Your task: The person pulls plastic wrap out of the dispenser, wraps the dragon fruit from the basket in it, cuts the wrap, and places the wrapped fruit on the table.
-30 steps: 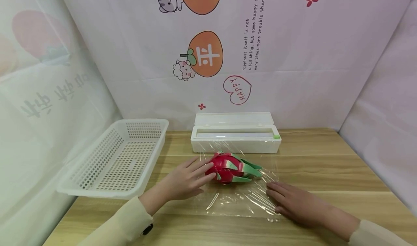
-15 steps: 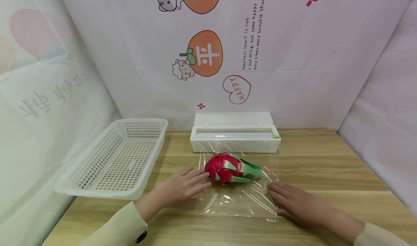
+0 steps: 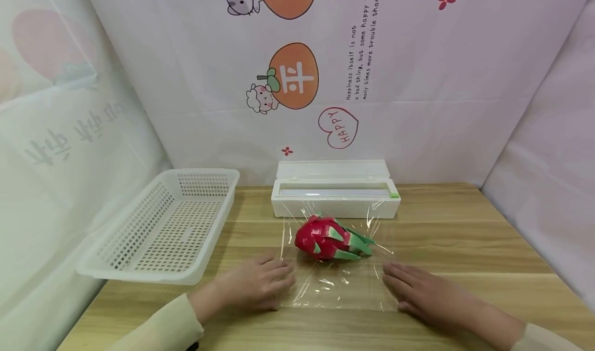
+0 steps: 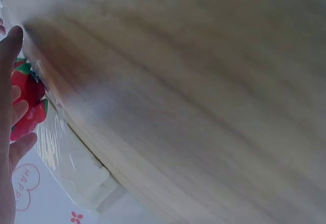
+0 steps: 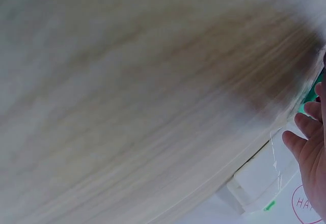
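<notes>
In the head view, the dragon fruit (image 3: pixel 327 239) lies before the film box (image 3: pixel 335 200), on cling film (image 3: pixel 339 289) probably light, limp and clinging, best taken by its near corners. The left hand (image 3: pixel 260 283) and right hand (image 3: pixel 420 291), farther from the box, extend fingers at the film's sides, with the fruit between. In the left wrist view, fingers are spread; in the right wrist view, loosely bent, no pinch visible.

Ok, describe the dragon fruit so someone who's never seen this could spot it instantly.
On the wooden table, find the long white box with its lid open. The dragon fruit lies just in front. Unlike the pale box and basket, it's bright red with green tips.
</notes>
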Demonstrator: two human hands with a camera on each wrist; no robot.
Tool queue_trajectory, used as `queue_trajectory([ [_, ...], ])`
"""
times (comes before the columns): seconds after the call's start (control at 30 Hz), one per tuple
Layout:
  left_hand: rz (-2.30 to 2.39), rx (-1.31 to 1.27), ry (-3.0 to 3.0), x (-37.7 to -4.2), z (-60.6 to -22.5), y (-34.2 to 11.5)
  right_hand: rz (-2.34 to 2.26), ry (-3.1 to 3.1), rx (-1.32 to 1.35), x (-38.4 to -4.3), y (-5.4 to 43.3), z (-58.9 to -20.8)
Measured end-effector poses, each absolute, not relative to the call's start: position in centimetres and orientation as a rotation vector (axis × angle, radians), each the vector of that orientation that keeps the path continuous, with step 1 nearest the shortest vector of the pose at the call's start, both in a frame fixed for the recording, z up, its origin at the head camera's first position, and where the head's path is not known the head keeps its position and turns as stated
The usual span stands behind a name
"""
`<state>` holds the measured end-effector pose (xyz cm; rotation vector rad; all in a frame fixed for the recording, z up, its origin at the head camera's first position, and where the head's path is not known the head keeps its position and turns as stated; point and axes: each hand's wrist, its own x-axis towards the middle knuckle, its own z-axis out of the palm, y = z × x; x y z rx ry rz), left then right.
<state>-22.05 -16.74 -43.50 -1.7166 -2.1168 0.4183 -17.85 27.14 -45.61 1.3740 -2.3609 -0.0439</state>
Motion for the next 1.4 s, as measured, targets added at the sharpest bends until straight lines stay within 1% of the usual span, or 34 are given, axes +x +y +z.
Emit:
queue_trajectory([
  [0.47,0.334,-1.821,-2.194,-21.6,-43.6,-16.7,-0.034,-2.293,1.434,-17.5,27.0,-45.6],
  [0.83,0.357,-1.854,-2.123,-21.1,-43.7,-16.3,0.07,-2.273,1.494,-16.7,27.3,-45.3],
  [1.0,0.326,-1.848,-2.031,-21.1,-43.9,-16.1,0.044,-2.289,1.468,-16.6,27.4,-45.4],
  [1.17,0.384,-1.833,-1.983,-21.0,-44.0,-15.9,0.021,-2.315,1.432,-16.4,27.5,-45.6],
  [1.4,0.508,-1.826,-1.953,-21.0,-44.0,-15.8,0.072,-2.238,1.465,-16.7,27.4,-45.9],
])
